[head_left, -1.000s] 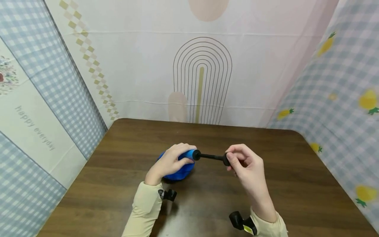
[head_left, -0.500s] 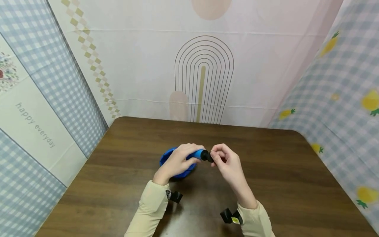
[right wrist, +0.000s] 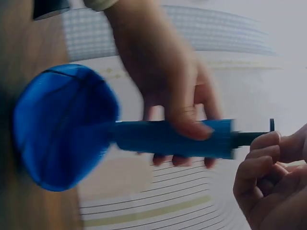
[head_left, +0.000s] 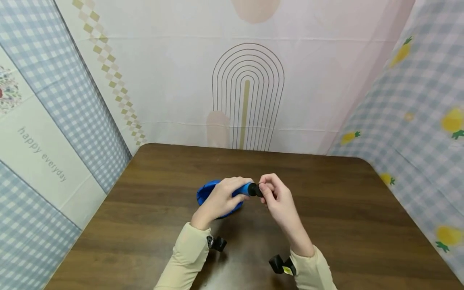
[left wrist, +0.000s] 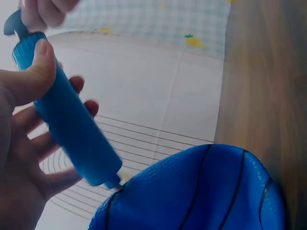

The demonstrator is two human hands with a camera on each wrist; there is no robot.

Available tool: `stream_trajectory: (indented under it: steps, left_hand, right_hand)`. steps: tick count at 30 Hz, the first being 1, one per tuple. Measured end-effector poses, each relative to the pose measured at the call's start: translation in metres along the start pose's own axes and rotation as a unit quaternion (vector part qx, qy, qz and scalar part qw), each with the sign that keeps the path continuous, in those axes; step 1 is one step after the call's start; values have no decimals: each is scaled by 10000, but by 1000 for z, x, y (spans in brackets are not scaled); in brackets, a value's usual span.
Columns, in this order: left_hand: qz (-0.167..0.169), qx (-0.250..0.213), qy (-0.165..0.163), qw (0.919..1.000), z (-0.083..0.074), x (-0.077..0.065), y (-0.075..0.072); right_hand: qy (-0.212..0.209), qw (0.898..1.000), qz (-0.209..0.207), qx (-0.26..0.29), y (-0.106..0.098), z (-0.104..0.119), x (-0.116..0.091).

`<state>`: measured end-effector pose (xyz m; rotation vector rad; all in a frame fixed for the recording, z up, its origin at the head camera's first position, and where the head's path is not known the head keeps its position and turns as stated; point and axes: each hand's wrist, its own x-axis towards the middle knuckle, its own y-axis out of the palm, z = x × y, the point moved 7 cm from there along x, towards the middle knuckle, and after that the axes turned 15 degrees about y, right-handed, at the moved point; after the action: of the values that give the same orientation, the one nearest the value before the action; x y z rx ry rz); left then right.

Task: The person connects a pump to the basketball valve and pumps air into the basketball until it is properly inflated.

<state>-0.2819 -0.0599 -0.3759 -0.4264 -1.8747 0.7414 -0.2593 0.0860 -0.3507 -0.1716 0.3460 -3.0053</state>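
The ball (right wrist: pixel 48 129), probably light and soft, sits on the table (head_left: pixel 127 225) touching the pump (left wrist: pixel 79 134), likely stiff and best gripped round its body, as the left hand (head_left: pixel 221 197) does, while the right hand (head_left: pixel 279 203) pinches the handle (left wrist: pixel 13 24).

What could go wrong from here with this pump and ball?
The nozzle meets the blue ball at one small spot. The left hand grips the blue pump and the right hand pinches its black handle, so neither hand steadies the ball; it could shift and the nozzle might slip out or bend.

The right fingertips are close to the pump's end, so a push might nip them.
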Motion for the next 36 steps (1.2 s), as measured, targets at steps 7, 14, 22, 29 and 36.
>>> stream_trajectory:
  steps: [7,14,22,29,36]
  left_hand:
    - [-22,312,-171,9994,10,-9,-9]
    - [-121,293,-303,9990,16,-14,-8]
    - [-495,499,-123,9974,0,-6,11]
    - [-669,1357,-385,9877,8,-14,-7]
    - [-705,1563,-357,9845,11,-15,-2]
  right_hand:
    - [-158,9987,-300,374,-15,8,-6]
    - [-469,9924,-247,1108,-32,23,-21]
    - [160,9974,106,701,-8,-13,7]
    - [-110,9856,-113,1682,-38,-3,2]
    - [217,9827,90,1834,-35,-14,9]
